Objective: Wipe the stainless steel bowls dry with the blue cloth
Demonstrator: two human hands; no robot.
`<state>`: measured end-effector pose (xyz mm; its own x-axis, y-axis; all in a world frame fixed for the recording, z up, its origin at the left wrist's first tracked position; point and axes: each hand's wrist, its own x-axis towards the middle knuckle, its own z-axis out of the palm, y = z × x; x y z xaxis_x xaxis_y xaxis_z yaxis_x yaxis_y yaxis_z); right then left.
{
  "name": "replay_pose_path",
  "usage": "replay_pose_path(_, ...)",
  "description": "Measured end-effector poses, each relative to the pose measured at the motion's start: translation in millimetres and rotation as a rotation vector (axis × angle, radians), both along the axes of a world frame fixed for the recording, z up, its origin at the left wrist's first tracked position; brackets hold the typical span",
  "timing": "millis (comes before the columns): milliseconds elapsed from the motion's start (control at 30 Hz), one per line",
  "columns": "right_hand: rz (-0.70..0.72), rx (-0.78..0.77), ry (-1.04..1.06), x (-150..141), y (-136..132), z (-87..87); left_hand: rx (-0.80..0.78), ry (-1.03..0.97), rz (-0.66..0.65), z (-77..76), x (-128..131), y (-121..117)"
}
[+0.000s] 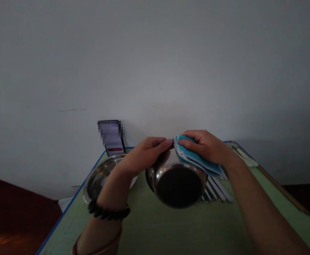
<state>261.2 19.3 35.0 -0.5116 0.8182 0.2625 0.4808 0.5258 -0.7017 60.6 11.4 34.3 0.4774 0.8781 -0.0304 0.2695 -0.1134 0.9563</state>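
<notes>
A shiny metal bowl is tipped on its side, its dark round base turned toward me. My left hand grips it by the upper left rim, thumb and fingers pinched together there. Folded in my right hand is a blue and white cloth, pressed against the bowl's upper right side. The bowl's inside faces away and is hidden. Behind its right side lie several flatware handles, their far ends covered by the bowl and cloth.
A wide metal basin stands left on the green table, partly behind my left forearm. Behind it a phone leans on the wall. A pale utensil lies near the right edge, beside a brown strip.
</notes>
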Motion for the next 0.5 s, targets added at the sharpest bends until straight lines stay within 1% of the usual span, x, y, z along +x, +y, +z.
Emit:
replay_pose_path(100, 0.020, 0.056, -0.057, -8, -1, -1.8, 0.145, 0.123, 0.024, 0.0, 0, 1)
replay_pose_path(133, 0.009, 0.088, -0.069, -9, 0, -2.7, 0.195, 0.152, 0.061, 1.0, 0, 2)
replay_pose_path(200, -0.049, 0.168, -0.066, -7, 2, -4.5, 0.258, 0.153, 0.183, 3.2, -2, 3)
replay_pose_path(267, -0.124, 0.234, -0.045, -2, 4, -6.1, 0.267, 0.047, 0.329, 4.7, -4, 4)
replay_pose_path(333, -0.183, 0.261, -0.027, 5, 7, -7.0, 0.246, -0.119, 0.427, 5.0, -5, 6)
replay_pose_path(400, -0.206, 0.254, -0.022, 11, 9, -6.6, 0.213, -0.229, 0.436, 4.9, -8, 7)
replay_pose_path(433, -0.203, 0.248, -0.021, 14, 9, -5.9, 0.204, -0.225, 0.416, 5.0, -9, 7)
replay_pose_path(500, -0.179, 0.237, -0.019, 16, 7, -3.5, 0.221, -0.097, 0.343, 6.0, -12, 6)
